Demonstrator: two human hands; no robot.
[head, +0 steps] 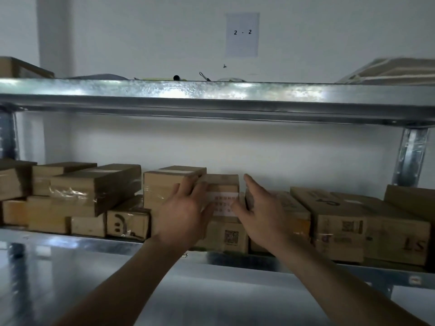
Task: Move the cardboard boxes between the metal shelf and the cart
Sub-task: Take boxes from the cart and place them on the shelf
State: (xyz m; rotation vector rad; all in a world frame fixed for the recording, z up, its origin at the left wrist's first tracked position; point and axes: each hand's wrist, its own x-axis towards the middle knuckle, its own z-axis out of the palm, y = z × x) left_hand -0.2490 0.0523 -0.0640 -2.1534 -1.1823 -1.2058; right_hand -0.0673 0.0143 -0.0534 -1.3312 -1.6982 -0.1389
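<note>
Motion blur smears the label print on the small cardboard box (223, 184), and both hands hide its lower corners; whether any finger touches it is unclear. The left hand (186, 208) and right hand (261, 212) flank it, each grip spread, fingers straight. The box sits atop another box (231, 236) mid-row on the metal shelf (70, 267), tight against a taller box (162, 184) at left, with open room above and right. Its labelled face points toward the person; its long axis cannot be told
</note>
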